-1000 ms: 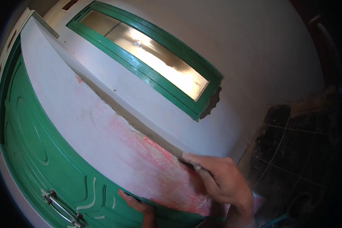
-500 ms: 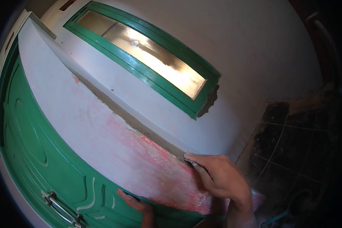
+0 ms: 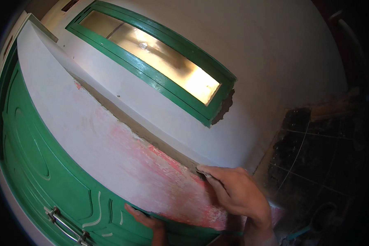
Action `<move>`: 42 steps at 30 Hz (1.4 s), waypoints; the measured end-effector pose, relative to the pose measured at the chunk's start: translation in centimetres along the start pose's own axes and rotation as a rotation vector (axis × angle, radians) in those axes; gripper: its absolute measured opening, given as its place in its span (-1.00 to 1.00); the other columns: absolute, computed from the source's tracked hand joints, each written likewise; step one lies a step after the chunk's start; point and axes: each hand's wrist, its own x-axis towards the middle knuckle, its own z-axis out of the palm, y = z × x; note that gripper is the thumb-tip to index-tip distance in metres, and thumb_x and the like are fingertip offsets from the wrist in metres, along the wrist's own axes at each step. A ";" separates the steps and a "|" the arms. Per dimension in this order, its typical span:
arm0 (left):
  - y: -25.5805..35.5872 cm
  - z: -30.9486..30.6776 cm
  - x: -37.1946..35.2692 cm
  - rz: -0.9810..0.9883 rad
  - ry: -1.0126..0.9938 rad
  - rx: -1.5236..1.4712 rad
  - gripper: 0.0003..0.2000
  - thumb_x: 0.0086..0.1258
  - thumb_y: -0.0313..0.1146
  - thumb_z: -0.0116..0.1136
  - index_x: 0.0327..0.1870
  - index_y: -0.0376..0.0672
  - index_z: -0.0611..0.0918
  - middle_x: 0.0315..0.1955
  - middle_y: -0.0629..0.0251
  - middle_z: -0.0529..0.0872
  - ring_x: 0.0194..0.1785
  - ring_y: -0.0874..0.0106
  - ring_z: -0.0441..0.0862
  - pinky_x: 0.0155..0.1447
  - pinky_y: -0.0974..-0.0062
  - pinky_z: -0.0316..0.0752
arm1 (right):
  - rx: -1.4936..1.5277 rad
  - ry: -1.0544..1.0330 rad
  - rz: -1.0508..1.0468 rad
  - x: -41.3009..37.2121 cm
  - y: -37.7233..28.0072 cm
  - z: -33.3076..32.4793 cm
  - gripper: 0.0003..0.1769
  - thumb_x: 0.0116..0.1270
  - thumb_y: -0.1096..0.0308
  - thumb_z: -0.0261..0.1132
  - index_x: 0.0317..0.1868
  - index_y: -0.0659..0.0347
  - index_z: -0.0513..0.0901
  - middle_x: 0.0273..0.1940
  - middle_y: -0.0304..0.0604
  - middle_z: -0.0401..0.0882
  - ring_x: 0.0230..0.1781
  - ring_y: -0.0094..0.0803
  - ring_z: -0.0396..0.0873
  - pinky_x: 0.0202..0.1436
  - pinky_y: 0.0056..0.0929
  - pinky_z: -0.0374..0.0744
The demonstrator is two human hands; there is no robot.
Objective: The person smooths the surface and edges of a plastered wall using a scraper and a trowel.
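Note:
My right hand (image 3: 240, 192) is closed in a pinch on a small thin grey piece (image 3: 203, 172), whose kind I cannot tell. It presses against the wall corner, at the low end of a rough strip of grey-brown plaster (image 3: 151, 137). Beside that strip, the wall face (image 3: 151, 180) is white with worn pink and red patches and a chipped edge. My left hand (image 3: 145, 219) lies with fingers stretched out at the border between this wall face and the green door (image 3: 65, 172); nothing shows in it.
A green-framed window (image 3: 160, 59) sits in the white wall, with broken plaster (image 3: 225, 108) at its lower corner. The door carries a metal handle (image 3: 65, 225). Dark floor tiles (image 3: 295, 156) lie at the right, and a round dark container (image 3: 324, 217) stands in shadow.
The view has shifted slightly, so the window and wall sit a little further left and up. Both hands keep their places, the right one still at the plaster strip.

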 end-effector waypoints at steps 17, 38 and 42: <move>1.3 0.1 1.0 0.043 -0.072 -0.122 -0.23 0.88 0.06 -0.16 0.70 -0.57 0.19 0.67 -0.45 0.23 0.67 -0.32 0.32 0.70 -0.22 0.27 | -0.005 -0.071 0.017 1.9 -0.5 0.3 -0.58 0.60 0.49 0.23 0.40 0.27 0.70 0.27 0.22 0.77 0.23 0.22 0.76 0.34 -0.06 0.74; 2.5 0.6 1.5 -0.057 -0.029 -0.248 -0.28 0.86 0.09 -0.39 0.69 -0.44 0.26 0.56 -0.16 0.38 0.59 -0.01 0.38 0.65 -0.03 0.28 | 0.279 0.194 0.000 0.8 2.5 1.0 -0.64 0.62 0.49 0.30 0.35 0.27 0.75 0.00 0.27 0.84 -0.06 0.02 0.87 0.15 -0.25 0.72; 1.8 0.7 1.4 -0.054 -0.011 -0.293 -0.31 0.87 0.07 -0.37 0.68 -0.40 0.28 0.52 -0.10 0.43 0.55 0.05 0.42 0.63 0.02 0.31 | 0.187 0.172 -0.143 0.2 3.2 3.0 -0.64 0.61 0.51 0.31 0.34 0.28 0.74 0.15 0.28 0.81 0.13 0.18 0.82 0.26 -0.17 0.73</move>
